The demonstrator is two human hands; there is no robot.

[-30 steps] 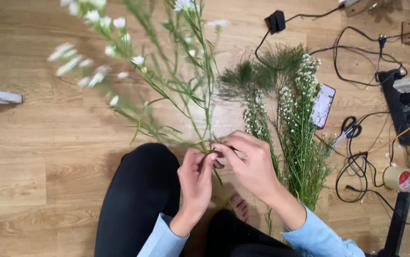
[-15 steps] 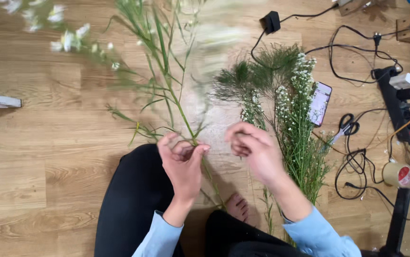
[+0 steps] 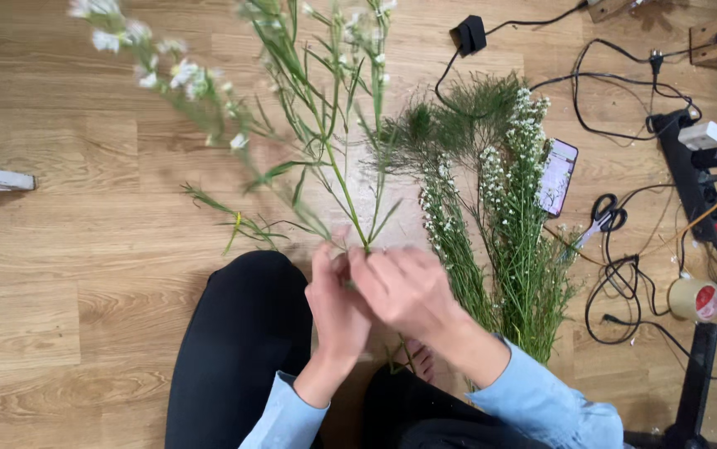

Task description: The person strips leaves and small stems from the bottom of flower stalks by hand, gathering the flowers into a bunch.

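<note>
A bunch of flower stems (image 3: 325, 158) is held upright over the wooden floor (image 3: 84, 249), above the knees. The left hand (image 3: 337, 303) and right hand (image 3: 404, 287) are closed around the base of the stems, fingers curled together. More cut greenery (image 3: 508, 249) is laid just beside the right hand.

A light wooden plank floor (image 3: 67, 274) carries everything. On it lie a bundle of green stems with small white flowers (image 3: 516, 241), a phone (image 3: 558, 176), black-handled scissors (image 3: 603, 218), tangled black cables (image 3: 624, 283), a power strip (image 3: 691, 179), a tape roll (image 3: 695, 299) and a black adapter (image 3: 469, 35).
</note>
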